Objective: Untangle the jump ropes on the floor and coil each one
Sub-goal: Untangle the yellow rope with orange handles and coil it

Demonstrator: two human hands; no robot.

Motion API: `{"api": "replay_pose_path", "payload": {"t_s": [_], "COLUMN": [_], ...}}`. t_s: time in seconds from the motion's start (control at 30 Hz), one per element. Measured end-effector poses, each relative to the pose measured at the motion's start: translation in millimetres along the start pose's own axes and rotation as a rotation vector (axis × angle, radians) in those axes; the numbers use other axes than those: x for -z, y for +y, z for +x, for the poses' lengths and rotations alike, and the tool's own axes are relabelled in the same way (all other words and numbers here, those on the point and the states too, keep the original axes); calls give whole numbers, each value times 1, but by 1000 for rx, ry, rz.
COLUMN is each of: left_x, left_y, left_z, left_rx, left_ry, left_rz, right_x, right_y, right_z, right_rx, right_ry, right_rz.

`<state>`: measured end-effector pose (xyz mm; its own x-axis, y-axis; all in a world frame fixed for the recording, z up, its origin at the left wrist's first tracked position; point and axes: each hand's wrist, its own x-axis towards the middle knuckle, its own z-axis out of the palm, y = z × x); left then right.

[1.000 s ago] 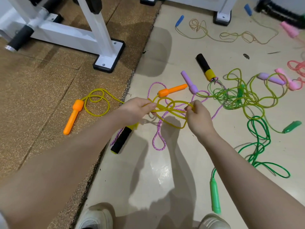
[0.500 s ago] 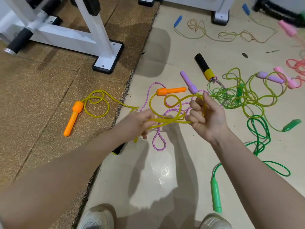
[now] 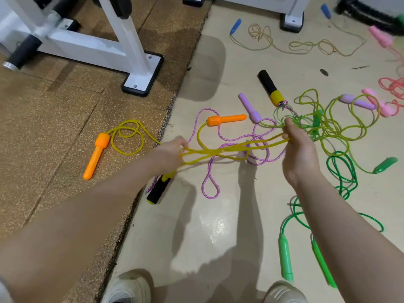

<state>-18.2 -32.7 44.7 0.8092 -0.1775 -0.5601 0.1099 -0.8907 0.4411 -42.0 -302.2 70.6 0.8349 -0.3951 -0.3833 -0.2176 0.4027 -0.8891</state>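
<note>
A yellow jump rope (image 3: 231, 150) with two orange handles is stretched in several strands between my hands above the floor. My left hand (image 3: 169, 153) grips its left end; my right hand (image 3: 298, 147) holds the loops at the right. One orange handle (image 3: 96, 157) lies on the brown mat, the other orange handle (image 3: 226, 120) on the tile. A purple braided rope (image 3: 209, 186) with black-and-yellow handles lies under the yellow strands. A tangle of lime-green rope (image 3: 341, 125) sits just beyond my right hand.
A white machine frame with a foot (image 3: 142, 76) stands on the brown mat at upper left. A green rope with green handles (image 3: 285, 256) lies at lower right. A tan rope (image 3: 301, 45) with blue handles and pink ropes lie farther back. My shoes are at the bottom edge.
My hands have moved apart, the right one going right and the left one staying near the mat edge, pulling the bunched yellow loops out into long, taut strands.
</note>
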Motion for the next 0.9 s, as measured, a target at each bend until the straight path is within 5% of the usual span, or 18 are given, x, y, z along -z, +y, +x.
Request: {"api": "replay_pose_path", "payload": {"t_s": [0.1,0.2,0.27,0.37,0.53,0.63,0.73,0.83,0.9], "left_x": [11,10,2,-2,9,15,25,22,16], "left_y": [-19,-28,-28,-24,-9,-8,-27,-40,-41], "left_z": [5,4,4,11,3,-3,7,9,10], "left_rx": [144,100,108,216,132,145,228,272,357], "left_ry": [334,464,511,486,440,312,218,224,209], "left_rz": [70,61,-147,-895,-1742,-1617,-972,-738,-1060], "right_x": [19,38,36,24,17,17,38,48,41], "right_y": [4,21,33,42,44,37,35,31,29], "right_z": [5,11,11,13,18,19,15,20,25], "right_rx": [246,490,442,275,153,109,92,-213,-308], "right_ry": [159,179,176,206,161,233,316,396,438], "right_rz": [-608,-1386,-1536,-1479,-940,-1184,-1515,-1302,-996]}}
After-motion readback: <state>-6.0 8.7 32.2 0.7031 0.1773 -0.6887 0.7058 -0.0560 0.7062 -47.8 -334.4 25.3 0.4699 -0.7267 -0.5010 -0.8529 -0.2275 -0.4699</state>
